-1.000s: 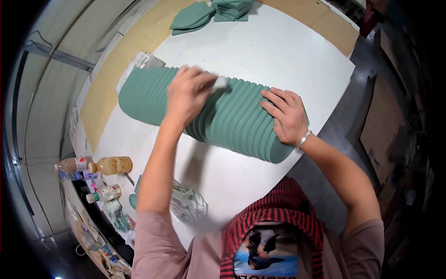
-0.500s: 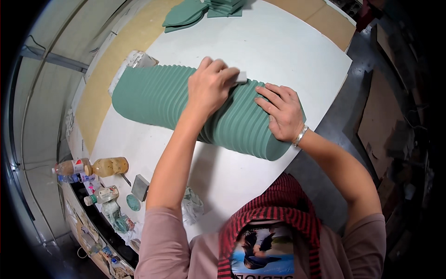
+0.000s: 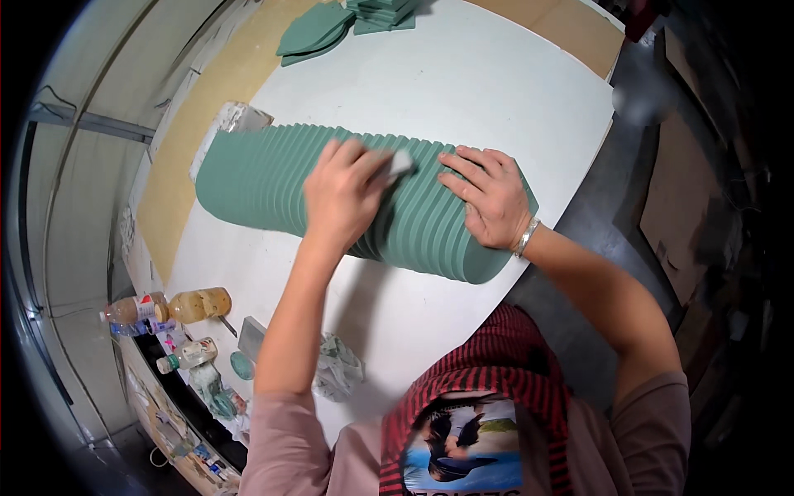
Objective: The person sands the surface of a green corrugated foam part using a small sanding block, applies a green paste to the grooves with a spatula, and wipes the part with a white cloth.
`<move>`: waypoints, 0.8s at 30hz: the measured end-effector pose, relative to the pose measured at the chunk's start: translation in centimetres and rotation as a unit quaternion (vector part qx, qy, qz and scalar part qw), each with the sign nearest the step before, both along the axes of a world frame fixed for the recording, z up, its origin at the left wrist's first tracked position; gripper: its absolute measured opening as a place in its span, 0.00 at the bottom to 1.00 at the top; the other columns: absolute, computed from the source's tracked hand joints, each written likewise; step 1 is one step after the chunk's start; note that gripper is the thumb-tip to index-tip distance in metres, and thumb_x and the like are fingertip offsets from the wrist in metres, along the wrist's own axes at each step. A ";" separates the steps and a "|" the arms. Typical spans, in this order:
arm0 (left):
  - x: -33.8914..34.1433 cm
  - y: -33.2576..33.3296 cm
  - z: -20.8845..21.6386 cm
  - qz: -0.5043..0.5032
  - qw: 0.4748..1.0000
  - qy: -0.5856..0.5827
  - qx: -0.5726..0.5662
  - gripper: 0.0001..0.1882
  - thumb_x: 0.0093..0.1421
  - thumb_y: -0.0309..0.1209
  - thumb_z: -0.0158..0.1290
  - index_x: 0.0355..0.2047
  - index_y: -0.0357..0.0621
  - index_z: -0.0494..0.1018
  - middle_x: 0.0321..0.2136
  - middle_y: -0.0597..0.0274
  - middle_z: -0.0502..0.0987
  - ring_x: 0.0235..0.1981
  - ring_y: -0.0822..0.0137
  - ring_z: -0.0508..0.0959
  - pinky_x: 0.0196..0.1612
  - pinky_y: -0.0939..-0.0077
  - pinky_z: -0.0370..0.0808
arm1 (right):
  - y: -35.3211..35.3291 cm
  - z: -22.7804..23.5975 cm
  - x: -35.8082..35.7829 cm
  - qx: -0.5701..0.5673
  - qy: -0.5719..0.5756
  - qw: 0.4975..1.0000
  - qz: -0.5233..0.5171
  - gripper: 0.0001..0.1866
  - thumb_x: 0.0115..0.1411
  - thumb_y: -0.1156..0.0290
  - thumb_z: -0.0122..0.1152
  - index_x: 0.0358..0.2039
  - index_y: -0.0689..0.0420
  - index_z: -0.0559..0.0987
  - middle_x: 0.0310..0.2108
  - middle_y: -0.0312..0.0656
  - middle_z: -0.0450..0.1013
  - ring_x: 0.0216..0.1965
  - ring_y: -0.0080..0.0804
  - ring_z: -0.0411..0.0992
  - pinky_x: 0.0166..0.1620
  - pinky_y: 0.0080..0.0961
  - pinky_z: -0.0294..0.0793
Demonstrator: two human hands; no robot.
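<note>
A long row of thin green panels (image 3: 256,178) with rounded lower ends stands packed together across the white tabletop, their upper edges slightly stepped. Pinched in my left hand (image 3: 341,198) is a small light grey block (image 3: 401,162), blurred by motion, over the middle of the row. Whether it touches the panel edges I cannot tell. My right hand (image 3: 496,198) lies with stretched fingers across the edges at the row's right end, steadying contact there with its thumb nearer me.
A white wrapped block (image 3: 242,116) stands against the row's far left end. More green pieces (image 3: 314,31) are stacked at the back. Bottles (image 3: 198,304), a grey block (image 3: 251,335), a green disc (image 3: 241,365) and a crumpled plastic bag (image 3: 337,368) sit at the near left.
My left hand has moved left and a little toward me with the grey block. The right hand stays on the right end of the row. The whole view has shifted slightly.
</note>
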State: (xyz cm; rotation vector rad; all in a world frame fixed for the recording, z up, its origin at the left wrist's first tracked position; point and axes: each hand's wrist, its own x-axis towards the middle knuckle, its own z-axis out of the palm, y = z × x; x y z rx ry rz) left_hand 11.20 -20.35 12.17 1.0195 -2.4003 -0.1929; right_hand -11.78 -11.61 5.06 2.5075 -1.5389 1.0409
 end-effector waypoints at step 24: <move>-1.1 0.2 -1.5 0.035 0.999 -0.013 -0.022 0.11 0.47 0.24 0.62 0.33 0.44 0.80 0.28 0.61 0.73 0.33 0.57 0.73 0.35 0.63 0.73 | -0.1 -0.4 0.0 0.004 0.008 1.000 -0.007 0.25 0.47 0.71 0.54 0.49 0.53 0.79 0.59 0.41 0.71 0.61 0.41 0.67 0.61 0.44 0.62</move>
